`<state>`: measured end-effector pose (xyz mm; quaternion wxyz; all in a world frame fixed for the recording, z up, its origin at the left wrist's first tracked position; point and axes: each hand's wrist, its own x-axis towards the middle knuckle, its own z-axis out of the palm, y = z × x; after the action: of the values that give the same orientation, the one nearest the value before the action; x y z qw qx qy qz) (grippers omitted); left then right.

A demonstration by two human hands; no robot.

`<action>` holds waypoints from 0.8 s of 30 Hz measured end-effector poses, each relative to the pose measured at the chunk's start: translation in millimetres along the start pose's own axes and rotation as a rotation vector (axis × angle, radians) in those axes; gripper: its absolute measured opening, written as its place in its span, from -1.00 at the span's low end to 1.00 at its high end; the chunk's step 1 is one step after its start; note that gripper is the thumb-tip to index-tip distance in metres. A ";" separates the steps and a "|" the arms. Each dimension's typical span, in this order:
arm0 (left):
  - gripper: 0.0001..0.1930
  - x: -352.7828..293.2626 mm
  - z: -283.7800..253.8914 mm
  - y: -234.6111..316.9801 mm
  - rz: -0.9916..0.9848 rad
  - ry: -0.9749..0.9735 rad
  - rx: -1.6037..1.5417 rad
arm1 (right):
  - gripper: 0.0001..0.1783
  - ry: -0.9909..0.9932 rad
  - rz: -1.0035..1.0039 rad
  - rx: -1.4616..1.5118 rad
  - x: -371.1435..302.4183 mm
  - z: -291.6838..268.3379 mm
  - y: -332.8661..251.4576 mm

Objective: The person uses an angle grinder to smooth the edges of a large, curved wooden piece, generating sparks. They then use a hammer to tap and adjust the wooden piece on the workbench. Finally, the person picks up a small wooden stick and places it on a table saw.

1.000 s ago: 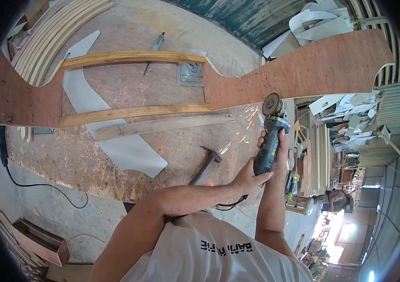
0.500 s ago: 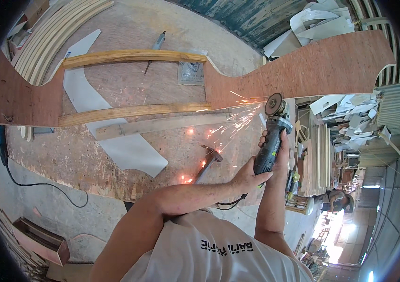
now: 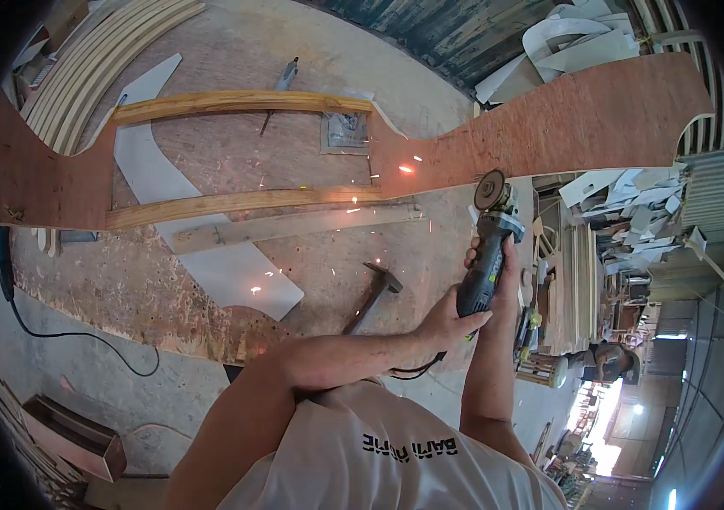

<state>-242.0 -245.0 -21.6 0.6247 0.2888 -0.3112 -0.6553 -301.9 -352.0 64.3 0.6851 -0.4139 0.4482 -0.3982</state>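
Observation:
Both my hands are closed round an angle grinder (image 3: 482,268), held upright with its disc end away from me. My left hand (image 3: 447,323) grips the rear of the body. My right hand (image 3: 505,265) wraps the body further up, its fingers partly hidden behind it. The round disc (image 3: 491,189) is close to the near edge of a curved plywood panel (image 3: 549,119); whether they touch I cannot tell. A few scattered sparks glow over the panel and the table. Two wooden rails (image 3: 247,206) join this panel to another plywood panel (image 3: 47,178) at the left.
A hammer (image 3: 376,293) lies left of the grinder, near a loose wooden strip (image 3: 302,225) and a white curved sheet (image 3: 209,263). Beyond are a plastic packet (image 3: 345,133) and a thin-shafted tool (image 3: 286,76). Offcuts (image 3: 634,212) are heaped at right; a person (image 3: 613,363) is further off.
The dense spray of sparks at the disc has thinned to a few scattered glints. The grinder has shifted very slightly left, still in both hands.

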 end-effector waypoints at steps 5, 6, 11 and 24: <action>-0.37 -1.3 3.3 5.1 0.122 0.024 0.053 | -0.40 0.001 -0.024 0.033 -3.0 8.5 -3.7; -0.37 -1.1 3.0 8.9 0.093 0.006 0.051 | -0.39 -0.018 -0.025 0.027 -2.2 7.7 -5.6; -0.38 2.9 2.1 15.9 0.055 -0.017 0.031 | -0.37 -0.016 -0.001 -0.006 -2.1 11.7 -11.8; -0.36 1.2 -0.6 13.0 -0.040 0.013 0.049 | -0.41 0.038 0.033 0.026 2.4 4.7 -4.4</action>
<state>-233.3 -246.6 -12.0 0.6063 0.3146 -0.3170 -0.6580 -297.6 -354.7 68.9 0.6882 -0.3897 0.4627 -0.4005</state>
